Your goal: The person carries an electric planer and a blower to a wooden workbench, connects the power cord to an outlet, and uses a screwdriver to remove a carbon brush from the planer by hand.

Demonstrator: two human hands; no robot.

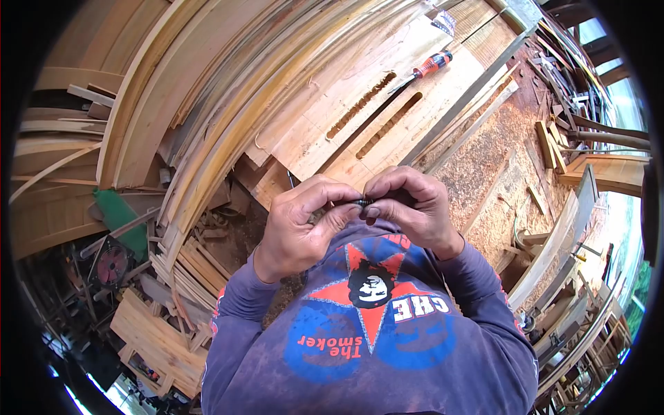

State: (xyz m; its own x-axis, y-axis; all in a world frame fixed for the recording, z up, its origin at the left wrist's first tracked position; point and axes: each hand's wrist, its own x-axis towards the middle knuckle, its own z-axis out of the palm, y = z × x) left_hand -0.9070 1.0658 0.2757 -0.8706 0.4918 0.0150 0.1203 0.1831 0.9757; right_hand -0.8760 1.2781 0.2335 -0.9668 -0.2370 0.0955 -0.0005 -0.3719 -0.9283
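Note:
Close in front of my chest, my left hand [304, 225] and my right hand [413, 207] meet at the fingertips. Between them they pinch a small dark part [363, 203] with what look like ridges or threads; fingers cover much of it. Beyond the hands lies a pale wooden board [304, 138] with two long slots cut in it. An orange and black screwdriver [434, 64] rests on the wood near the far ends of the slots, its tip towards them.
Long curved wooden strips [228, 131] are stacked on the left. Sawdust [477, 187] and wood scraps cover the ground on the right. A green object [123, 220] and wooden offcuts [159, 339] lie at the lower left.

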